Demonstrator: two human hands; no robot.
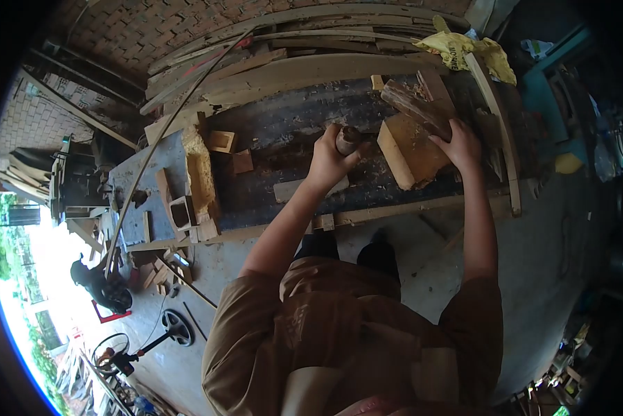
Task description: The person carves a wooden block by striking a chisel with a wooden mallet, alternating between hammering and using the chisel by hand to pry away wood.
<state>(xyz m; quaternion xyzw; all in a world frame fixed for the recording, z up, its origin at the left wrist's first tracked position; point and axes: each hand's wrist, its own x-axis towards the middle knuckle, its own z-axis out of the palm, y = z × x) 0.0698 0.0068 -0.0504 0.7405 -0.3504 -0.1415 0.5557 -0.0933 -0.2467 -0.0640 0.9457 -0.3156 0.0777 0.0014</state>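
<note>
My left hand (329,163) is wrapped around an upright, round wooden tool handle (348,136). Its lower end is hidden, so the kind of tool cannot be made out. Below this hand a narrow flat wooden board (291,190) lies on the dark workbench (256,201). My right hand (462,147) grips the near end of a rough brown length of wood (415,107), its thumb stretched to the left. Beneath that length, a pale angular wooden block (410,156) rests on the bench with some shavings on it.
On the left of the bench are a hollowed yellowish timber (199,173) and small wood blocks (221,141). Long boards (277,73) lie stacked along the brick wall. A curved strip (498,125) and a yellow sack (464,50) are at right. A fan (176,327) stands on the floor.
</note>
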